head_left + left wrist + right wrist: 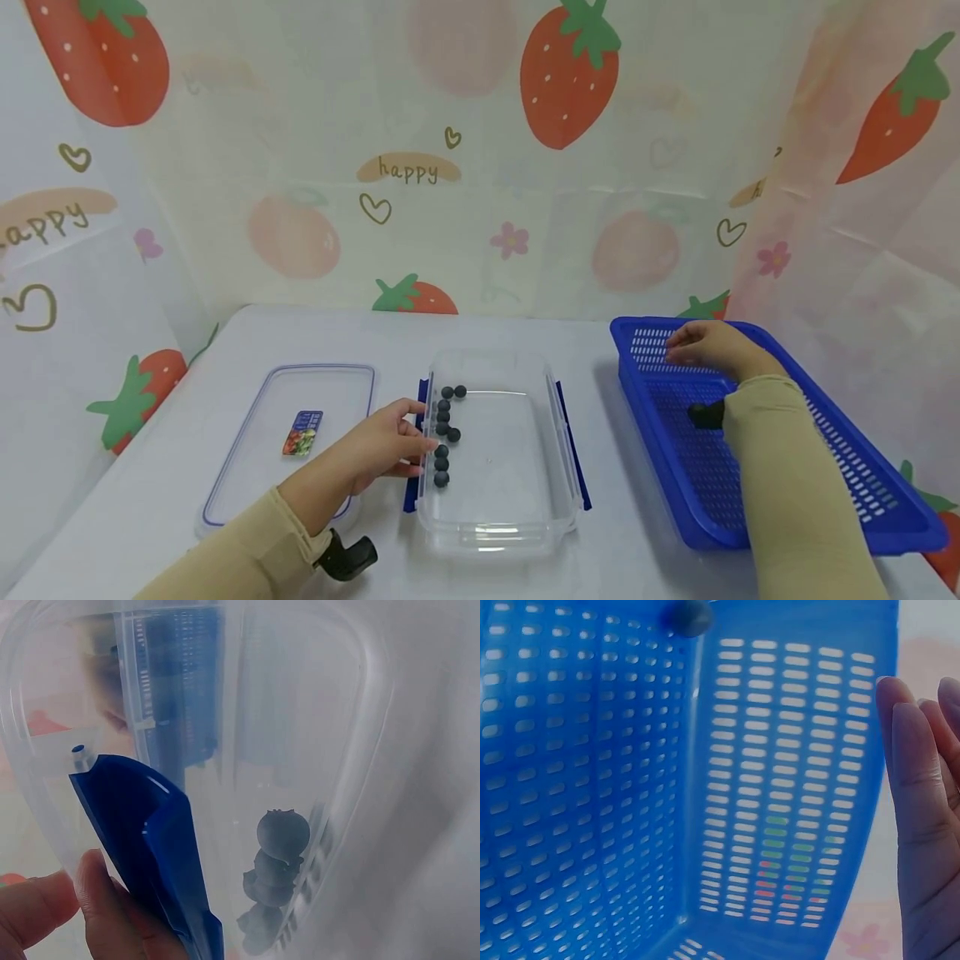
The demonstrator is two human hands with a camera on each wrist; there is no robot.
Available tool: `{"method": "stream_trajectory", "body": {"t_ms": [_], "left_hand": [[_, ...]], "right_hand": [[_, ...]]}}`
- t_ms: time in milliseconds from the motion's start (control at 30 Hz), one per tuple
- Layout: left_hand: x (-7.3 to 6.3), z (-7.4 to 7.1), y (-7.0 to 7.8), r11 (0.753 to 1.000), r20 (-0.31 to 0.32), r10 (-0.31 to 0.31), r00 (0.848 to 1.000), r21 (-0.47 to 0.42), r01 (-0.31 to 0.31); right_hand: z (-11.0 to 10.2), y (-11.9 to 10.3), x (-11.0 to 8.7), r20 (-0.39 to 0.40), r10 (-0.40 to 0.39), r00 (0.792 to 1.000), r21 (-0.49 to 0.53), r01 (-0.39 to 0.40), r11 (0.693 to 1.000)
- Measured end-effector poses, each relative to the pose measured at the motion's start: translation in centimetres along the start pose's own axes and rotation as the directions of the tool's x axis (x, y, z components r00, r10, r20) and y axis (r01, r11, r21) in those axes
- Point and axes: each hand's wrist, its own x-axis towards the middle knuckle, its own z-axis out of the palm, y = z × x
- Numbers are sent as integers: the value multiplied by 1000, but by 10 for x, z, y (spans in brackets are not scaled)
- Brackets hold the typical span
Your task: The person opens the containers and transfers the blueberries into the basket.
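My left hand (382, 446) grips the left rim of a clear plastic box (502, 467), thumb and fingers on the two sides of its wall. Beside those fingers is a blue side latch (146, 832), swung outward. Several dark blueberries (442, 463) sit in a row along the box's left inner side. My right hand (712, 346) hovers over the far part of a blue perforated basket (648, 458), fingers loosely extended with nothing between them. In the right wrist view a blurred dark blueberry (688, 616) shows against the basket, apart from the fingers.
A clear lid (251, 454) with a blue seal lies on the table left of the box, bearing a small printed label (303, 433). Another blue latch (573, 450) sticks out from the box's right side. A strawberry-print curtain (480, 233) stands behind the table.
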Motion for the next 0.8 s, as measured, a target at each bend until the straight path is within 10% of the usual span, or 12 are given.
{"method": "stream_trajectory", "body": {"t_ms": [400, 800], "left_hand": [[0, -1, 0, 1000, 10, 6, 1000, -9, -6], [-3, -3, 1, 999, 36, 15, 999, -41, -13]], "right_hand": [[-4, -45, 0, 5, -150, 989, -1, 150, 989], [38, -100, 20, 55, -241, 969, 23, 240, 970]]}}
